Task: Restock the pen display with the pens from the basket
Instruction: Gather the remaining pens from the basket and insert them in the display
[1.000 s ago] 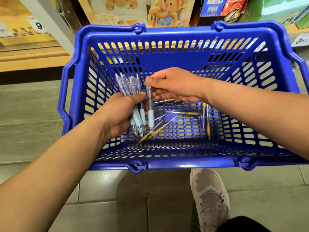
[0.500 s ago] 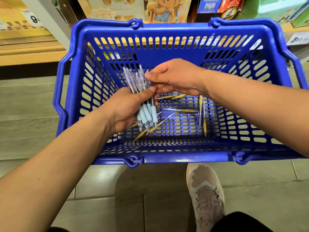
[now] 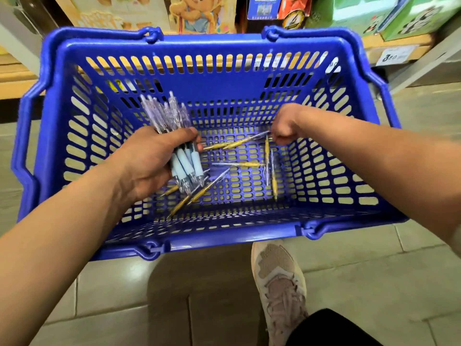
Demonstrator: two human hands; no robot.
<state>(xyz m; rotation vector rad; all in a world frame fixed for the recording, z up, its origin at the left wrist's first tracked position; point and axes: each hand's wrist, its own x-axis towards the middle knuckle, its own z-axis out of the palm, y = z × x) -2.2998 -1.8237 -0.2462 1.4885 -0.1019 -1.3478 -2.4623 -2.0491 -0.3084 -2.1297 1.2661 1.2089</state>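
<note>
A blue plastic basket (image 3: 204, 78) stands on the tiled floor in front of me. My left hand (image 3: 147, 158) grips a bundle of clear pens with pale blue grips (image 3: 184, 161), tips pointing down. Several clear pens with yellow grips (image 3: 239, 143) lie scattered on the basket's bottom. My right hand (image 3: 284, 128) is down at the basket floor with its fingers curled at the end of one yellow-grip pen; the fingertips are hidden, and whether they pinch it is unclear. No pen display is in view.
Low wooden shelves with boxed toys (image 3: 199, 13) and a price tag (image 3: 396, 56) run behind the basket. My shoe (image 3: 279, 283) stands on the grey tiles just in front of the basket's near rim (image 3: 224, 240).
My right hand let go of the pen it passed to the left-hand bundle and dropped right and down to the yellow-grip pens on the basket floor. The left hand kept its bundle.
</note>
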